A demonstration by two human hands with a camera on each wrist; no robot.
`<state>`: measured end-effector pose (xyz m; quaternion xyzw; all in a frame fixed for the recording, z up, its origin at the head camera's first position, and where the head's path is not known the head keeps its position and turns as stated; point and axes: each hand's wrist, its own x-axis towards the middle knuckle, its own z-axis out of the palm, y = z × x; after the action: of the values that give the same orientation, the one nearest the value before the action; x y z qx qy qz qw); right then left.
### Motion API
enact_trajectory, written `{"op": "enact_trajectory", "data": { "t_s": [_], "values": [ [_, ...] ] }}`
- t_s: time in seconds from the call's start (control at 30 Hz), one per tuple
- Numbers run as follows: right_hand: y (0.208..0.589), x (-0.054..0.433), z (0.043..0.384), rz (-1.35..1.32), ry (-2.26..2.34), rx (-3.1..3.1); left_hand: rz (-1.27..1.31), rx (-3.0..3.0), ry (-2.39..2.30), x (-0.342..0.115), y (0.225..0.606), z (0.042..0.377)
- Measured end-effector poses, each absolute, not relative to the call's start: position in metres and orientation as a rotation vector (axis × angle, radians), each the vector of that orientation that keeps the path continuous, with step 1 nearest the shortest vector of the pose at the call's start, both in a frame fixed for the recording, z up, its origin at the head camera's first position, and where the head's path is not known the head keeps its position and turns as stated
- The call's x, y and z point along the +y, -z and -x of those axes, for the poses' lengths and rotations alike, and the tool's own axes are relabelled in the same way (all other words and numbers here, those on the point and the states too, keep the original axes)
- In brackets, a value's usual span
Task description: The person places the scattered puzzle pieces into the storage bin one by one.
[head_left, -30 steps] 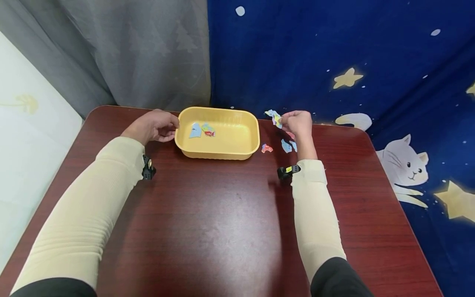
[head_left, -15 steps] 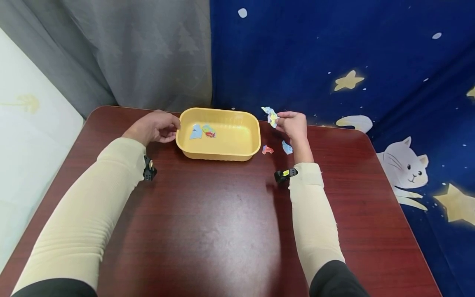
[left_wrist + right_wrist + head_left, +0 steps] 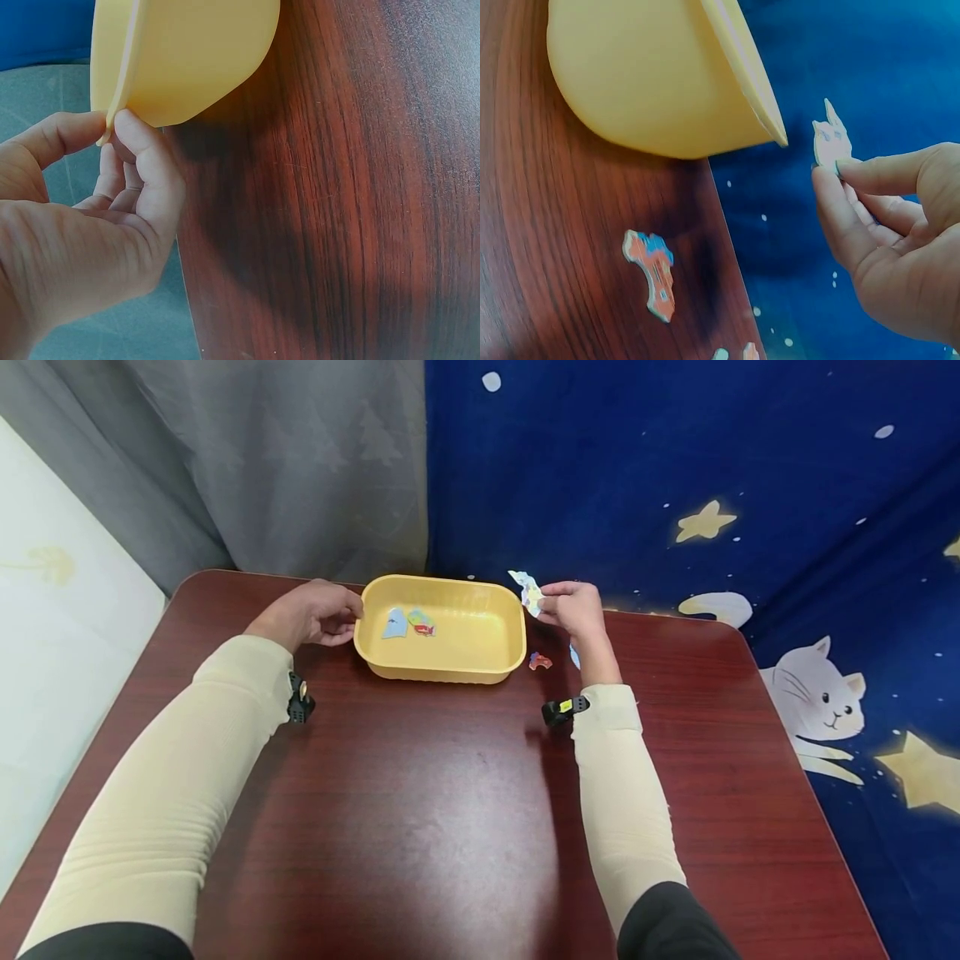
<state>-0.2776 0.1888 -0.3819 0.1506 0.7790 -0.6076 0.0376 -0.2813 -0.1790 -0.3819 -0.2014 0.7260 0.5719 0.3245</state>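
A yellow plastic basin point(image 3: 480, 675) stands at the back of the table. Its left rim is pinched between the thumb and forefinger of my left hand point(image 3: 315, 612), as the left wrist view shows closely. Just off the basin's right rim, my right hand point(image 3: 576, 610) pinches a pale, irregular jigsaw puzzle piece point(image 3: 529, 593) in the air. Inside the basin lie a light blue puzzle piece point(image 3: 395, 623) and a green and red one point(image 3: 422, 623). An orange-red piece point(image 3: 655, 274) lies on the table right of the basin.
Part of a blue piece point(image 3: 575, 657) shows beside my right wrist, which covers it partly. The dark red wooden table point(image 3: 420, 793) ends close behind the basin. Grey and blue curtains point(image 3: 540, 468) hang behind that edge.
My right hand has moved left with the pale puzzle piece, from over the loose pieces to beside the basin's right rim. The left hand keeps its hold on the rim.
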Motion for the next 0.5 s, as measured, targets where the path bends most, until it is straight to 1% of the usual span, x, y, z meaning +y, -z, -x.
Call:
{"op": "enact_trajectory", "data": {
  "t_s": [0.5],
  "values": [
    [0.385,0.161,0.281,-0.349,1.809,2.343,0.528,1.913,-1.495,-0.177,0.38,0.282]
  ]
}}
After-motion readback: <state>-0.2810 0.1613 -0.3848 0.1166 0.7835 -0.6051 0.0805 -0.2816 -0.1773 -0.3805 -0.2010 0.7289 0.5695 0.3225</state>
